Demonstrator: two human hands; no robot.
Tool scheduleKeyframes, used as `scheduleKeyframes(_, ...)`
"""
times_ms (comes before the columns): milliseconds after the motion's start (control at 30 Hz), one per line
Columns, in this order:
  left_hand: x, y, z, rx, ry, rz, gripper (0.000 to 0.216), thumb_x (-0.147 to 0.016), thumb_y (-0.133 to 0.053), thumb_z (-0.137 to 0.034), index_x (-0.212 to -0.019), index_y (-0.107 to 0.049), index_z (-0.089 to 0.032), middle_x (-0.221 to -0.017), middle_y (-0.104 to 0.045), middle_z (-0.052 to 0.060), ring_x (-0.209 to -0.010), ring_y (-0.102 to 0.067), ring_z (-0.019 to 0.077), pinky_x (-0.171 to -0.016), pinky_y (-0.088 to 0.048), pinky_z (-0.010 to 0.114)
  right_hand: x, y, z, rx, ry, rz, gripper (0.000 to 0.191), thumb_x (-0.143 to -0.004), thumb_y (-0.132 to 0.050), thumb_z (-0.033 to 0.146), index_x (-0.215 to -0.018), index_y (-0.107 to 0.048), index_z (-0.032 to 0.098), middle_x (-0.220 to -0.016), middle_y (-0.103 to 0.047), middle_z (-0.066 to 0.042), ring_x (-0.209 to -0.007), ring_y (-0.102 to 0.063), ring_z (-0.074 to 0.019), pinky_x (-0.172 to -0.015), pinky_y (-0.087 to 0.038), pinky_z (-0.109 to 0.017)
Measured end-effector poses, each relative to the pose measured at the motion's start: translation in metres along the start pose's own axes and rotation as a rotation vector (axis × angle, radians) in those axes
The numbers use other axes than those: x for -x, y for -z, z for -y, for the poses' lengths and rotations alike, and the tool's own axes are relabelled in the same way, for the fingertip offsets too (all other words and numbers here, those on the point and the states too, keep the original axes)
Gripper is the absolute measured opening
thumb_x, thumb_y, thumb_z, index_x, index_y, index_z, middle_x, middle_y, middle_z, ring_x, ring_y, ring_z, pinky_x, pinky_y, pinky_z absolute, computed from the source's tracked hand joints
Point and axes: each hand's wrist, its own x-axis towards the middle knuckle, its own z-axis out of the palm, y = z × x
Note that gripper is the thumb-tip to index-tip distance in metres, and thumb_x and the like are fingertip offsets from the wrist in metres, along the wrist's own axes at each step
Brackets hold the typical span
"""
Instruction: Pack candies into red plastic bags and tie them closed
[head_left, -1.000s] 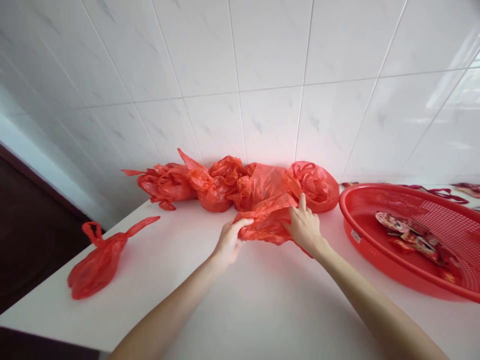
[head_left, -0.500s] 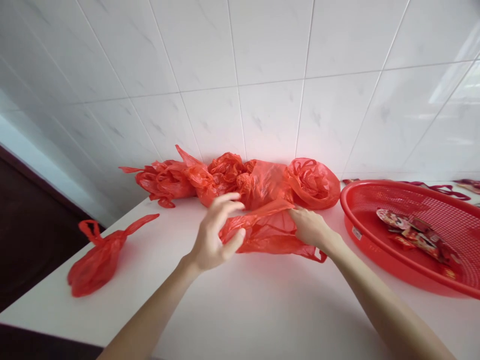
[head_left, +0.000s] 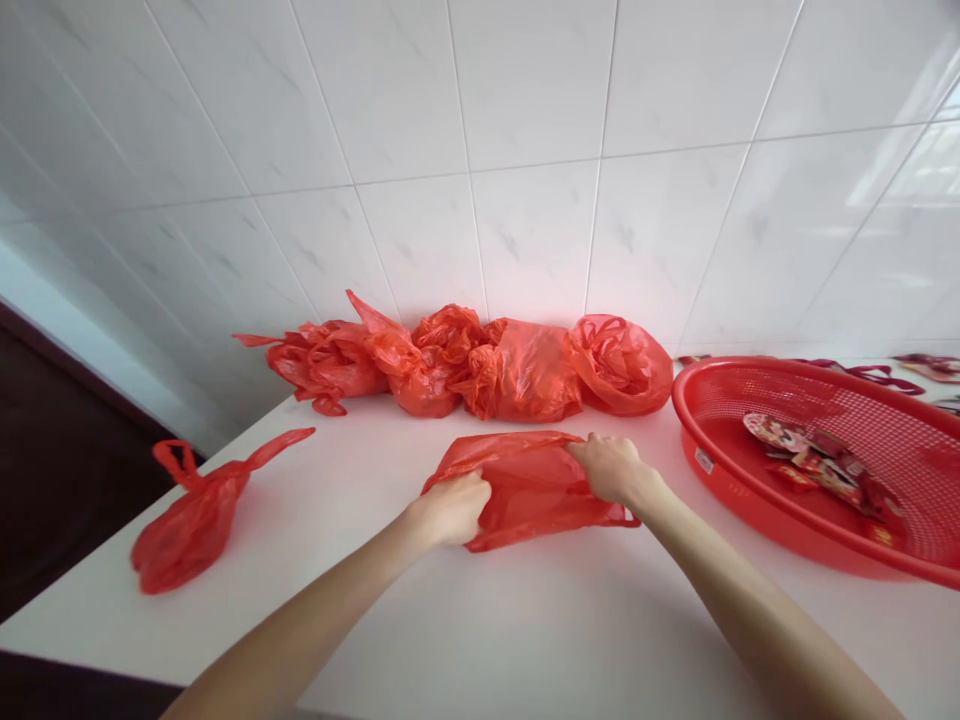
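A thin red plastic bag (head_left: pixel 529 490) lies in front of me on the white table, its mouth spread between my hands. On its left side my left hand (head_left: pixel 456 506) is closed on the edge, with the fingertips hidden in the plastic. The upper right edge is pinched by my right hand (head_left: pixel 609 466), whose fingers are curled round the film. One loop handle of the bag shows just below my right wrist. I cannot make out anything inside the bag.
Several filled red plastic bags (head_left: pixel 525 375) stand in a row along the tiled wall (head_left: pixel 536 230). A smaller tied red bag (head_left: pixel 187 530) sits at the left. At the right, a red plastic basket (head_left: pixel 694 425) holds several colourful packets (head_left: pixel 829 470). The white table (head_left: pixel 480 630) ends at the left.
My left hand was open beside the bag and has closed on its left edge. The bag has come slightly nearer, away from the row, and its mouth is wider. My right hand keeps its hold.
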Motion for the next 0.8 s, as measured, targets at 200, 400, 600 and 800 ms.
scheduleKeyframes(200, 0.006, -0.001, 0.002, -0.005, 0.02, 0.017, 0.012, -0.058, -0.066, -0.006, -0.056, -0.061, -0.017, -0.081, -0.072, 0.016, -0.078, -0.071, 0.0322, -0.063, -0.051, 0.034, 0.005, 0.009, -0.001, -0.001, 0.012, 0.004, 0.057, -0.08, -0.056, 0.0, -0.133, -0.062, 0.021, -0.134, -0.061, -0.022, -0.11, -0.07, -0.0325, -0.086, -0.054, -0.041)
scheduleKeyframes(400, -0.005, -0.008, 0.001, 0.042, -0.017, -0.073, 0.039, -0.051, -0.068, -0.012, -0.039, -0.033, -0.021, -0.043, -0.045, 0.001, -0.069, -0.065, 0.0283, -0.074, -0.052, 0.038, 0.039, 0.02, 0.012, -0.065, 0.488, -0.409, 0.064, -0.076, -0.054, -0.007, -0.134, -0.06, 0.02, -0.158, -0.04, -0.017, -0.143, -0.042, -0.0329, -0.111, -0.04, -0.048)
scheduleKeyframes(600, -0.009, -0.009, -0.006, 0.058, -0.03, -0.071, 0.037, -0.049, -0.064, -0.009, -0.041, -0.031, -0.022, -0.04, -0.037, -0.002, -0.049, -0.055, 0.0212, -0.054, -0.045, 0.031, 0.035, 0.009, 0.036, 0.028, 0.612, -0.251, 0.037, -0.08, -0.047, -0.007, -0.092, -0.074, 0.015, -0.084, -0.074, -0.009, -0.092, -0.069, -0.0239, -0.104, -0.045, -0.045)
scheduleKeyframes(800, -0.005, -0.001, 0.001, 0.062, -0.033, -0.003, 0.044, -0.045, -0.066, -0.011, -0.035, -0.025, -0.024, -0.038, -0.034, -0.001, -0.051, -0.059, 0.0245, -0.05, -0.045, 0.031, 0.007, -0.011, 0.009, 0.037, 0.109, -0.079, 0.027, -0.066, -0.063, -0.006, -0.075, -0.073, 0.018, -0.071, -0.07, -0.006, -0.086, -0.071, -0.029, -0.112, -0.021, -0.075)
